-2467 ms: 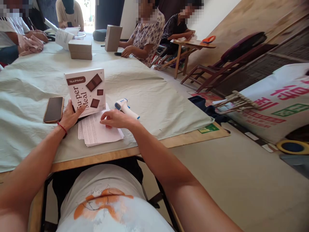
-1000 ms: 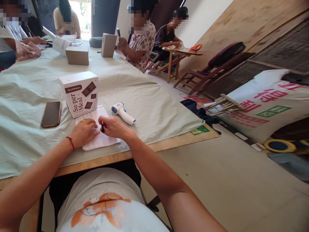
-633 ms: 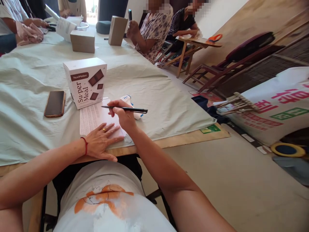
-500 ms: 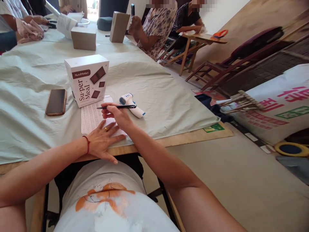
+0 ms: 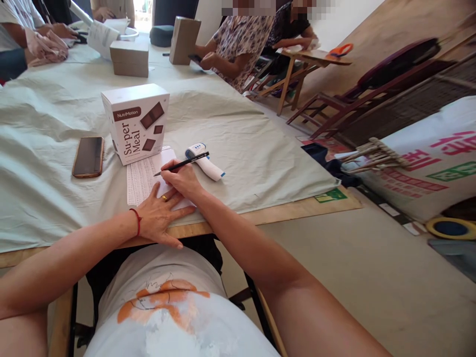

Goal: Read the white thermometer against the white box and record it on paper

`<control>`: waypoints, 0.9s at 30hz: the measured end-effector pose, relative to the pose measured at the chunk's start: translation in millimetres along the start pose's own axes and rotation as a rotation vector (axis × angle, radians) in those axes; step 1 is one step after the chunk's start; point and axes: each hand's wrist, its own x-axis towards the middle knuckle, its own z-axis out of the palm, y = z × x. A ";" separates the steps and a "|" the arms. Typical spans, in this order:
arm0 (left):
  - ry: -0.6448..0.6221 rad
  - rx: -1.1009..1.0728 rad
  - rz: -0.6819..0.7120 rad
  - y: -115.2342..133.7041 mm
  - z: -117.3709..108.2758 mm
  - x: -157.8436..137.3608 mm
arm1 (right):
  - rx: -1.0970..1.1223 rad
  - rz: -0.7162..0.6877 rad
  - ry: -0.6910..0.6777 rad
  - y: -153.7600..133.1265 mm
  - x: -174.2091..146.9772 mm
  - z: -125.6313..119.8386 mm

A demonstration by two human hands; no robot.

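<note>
My right hand (image 5: 182, 179) is closed around a black pen (image 5: 186, 162), its tip pointing left at the sheet of paper (image 5: 139, 181). Rows of small writing cover the paper's left part. My left hand (image 5: 159, 215) lies flat with fingers spread over the paper's lower edge and the table edge; a ring and a red wrist cord show on it. Behind the paper stands a white Su-per Meal box (image 5: 136, 124), covering its upper end. A white and blue infrared thermometer (image 5: 208, 166) lies just right of my right hand.
A phone (image 5: 88, 156) lies left of the box on the cloth-covered table (image 5: 48, 163). Two brown boxes (image 5: 129, 59) and a white lamp (image 5: 102, 39) stand farther back. Other people sit around, one person (image 5: 238, 49) holding a phone. A chair (image 5: 372, 79) stands at right.
My right hand has lowered toward the paper, and the pen has tilted from nearly level to tip-down. My left hand stays spread. The seated person across has lowered their phone.
</note>
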 end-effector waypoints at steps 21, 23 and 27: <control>-0.055 -0.017 -0.027 0.2 -8.6 -6.0 | -0.071 -0.110 0.080 3.9 -3.5 5.8; -0.065 -0.005 -0.029 0.7 -9.7 -6.0 | -0.076 -0.104 0.073 3.4 -2.6 5.2; -0.068 -0.001 -0.030 2.1 -11.6 -4.8 | -0.104 -0.054 0.001 1.1 2.0 -0.4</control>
